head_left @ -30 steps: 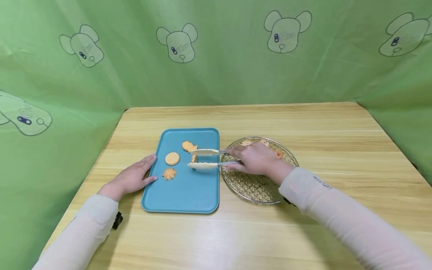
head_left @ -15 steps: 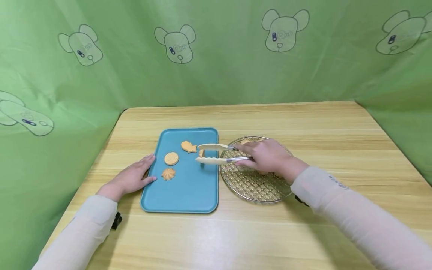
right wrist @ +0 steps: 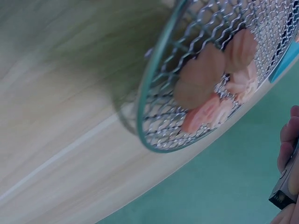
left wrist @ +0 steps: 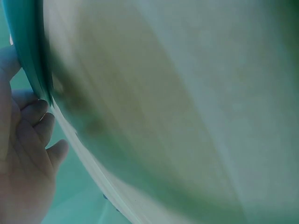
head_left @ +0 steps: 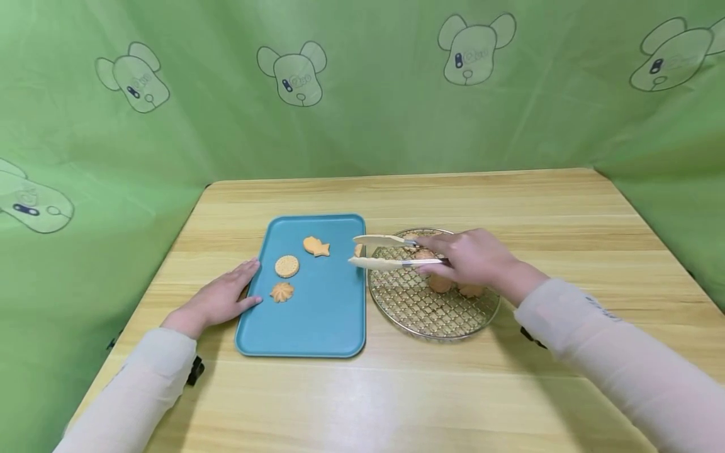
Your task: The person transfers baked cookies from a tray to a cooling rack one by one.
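My right hand (head_left: pixel 472 255) grips a pair of tongs (head_left: pixel 385 262) with cream tips and metal arms. A small brown cookie (head_left: pixel 359 250) is pinched between the tips, above the right rim of the blue tray (head_left: pixel 317 327). On the tray lie a fish-shaped cookie (head_left: pixel 316 246), a round dotted cookie (head_left: pixel 287 266) and a flower-shaped cookie (head_left: pixel 282 291). With fingers extended, my left hand (head_left: pixel 221 294) rests at the tray's left edge, its thumb touching the rim. In the right wrist view the right hand (right wrist: pixel 290 144) shows only at the edge.
A round wire rack (head_left: pixel 430 318) stands right of the tray. Several cookies (right wrist: pixel 201 77) lie on the rack, partly hidden under the right hand in the head view. The wooden table (head_left: pixel 362 396) extends around both, with a green curtain (head_left: pixel 374 132) behind.
The right hand has drawn the tongs and the pinched cookie rightward and slightly away, from over the tray's middle to its right rim. More rack cookies now show. The left hand stays put.
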Demonstrator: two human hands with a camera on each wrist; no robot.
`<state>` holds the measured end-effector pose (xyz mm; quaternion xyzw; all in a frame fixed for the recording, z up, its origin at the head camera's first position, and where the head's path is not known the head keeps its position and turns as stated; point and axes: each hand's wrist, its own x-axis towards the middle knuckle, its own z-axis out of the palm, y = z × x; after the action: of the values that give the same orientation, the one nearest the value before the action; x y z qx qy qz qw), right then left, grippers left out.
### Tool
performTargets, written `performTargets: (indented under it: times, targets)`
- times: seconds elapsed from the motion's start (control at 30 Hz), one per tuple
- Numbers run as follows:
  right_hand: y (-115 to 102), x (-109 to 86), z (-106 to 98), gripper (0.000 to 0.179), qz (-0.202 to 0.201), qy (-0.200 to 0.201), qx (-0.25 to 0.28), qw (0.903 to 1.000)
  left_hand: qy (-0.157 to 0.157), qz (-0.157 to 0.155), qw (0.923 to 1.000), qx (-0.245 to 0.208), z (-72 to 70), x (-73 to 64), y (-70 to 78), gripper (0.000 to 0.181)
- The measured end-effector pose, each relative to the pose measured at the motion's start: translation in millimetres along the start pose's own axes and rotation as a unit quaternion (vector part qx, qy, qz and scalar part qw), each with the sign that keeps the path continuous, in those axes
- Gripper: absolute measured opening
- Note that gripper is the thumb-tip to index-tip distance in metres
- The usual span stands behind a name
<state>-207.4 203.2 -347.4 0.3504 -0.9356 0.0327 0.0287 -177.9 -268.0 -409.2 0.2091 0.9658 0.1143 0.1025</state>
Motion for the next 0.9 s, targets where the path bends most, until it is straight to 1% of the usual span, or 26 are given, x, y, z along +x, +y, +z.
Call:
performTargets:
  times: [0.2, 0.3, 0.4, 0.6, 0.67, 0.9]
  targets:
    - [9, -7.9, 1, 0.065, 0.004, 0.003, 0.005, 1.0, -0.001, 0.001, 1.0, 0.002, -0.2, -0.2, 0.3, 0.074]
    - [12, -10.9, 2, 0.066, 0.013, -0.005, 0.006, 0.9999, 0.0, 0.001, 1.0, 0.0, 0.3, -0.1, -0.1, 0.074]
    - [14, -13.7, 1, 0.066, 0.023, -0.012, 0.005, 0.9997, 0.001, 0.001, 1.0, 0.0, 1.2, 0.2, -1.1, 0.074]
    - [17, -17.3, 1, 0.064, 0.03, -0.007, -0.002, 0.9995, 0.003, 0.003, 1.0, 0.001, 2.6, 0.5, -2.2, 0.075]
    - [18, -18.0, 1, 0.065, 0.034, -0.011, 0.0, 0.9994, 0.003, 0.004, 1.0, 0.002, 2.7, 0.7, -2.0, 0.075]
    - [23, -21.5, 9, 0.066, 0.038, -0.019, -0.002, 0.9991, 0.002, 0.006, 1.0, 0.003, 3.0, 1.3, -1.3, 0.074]
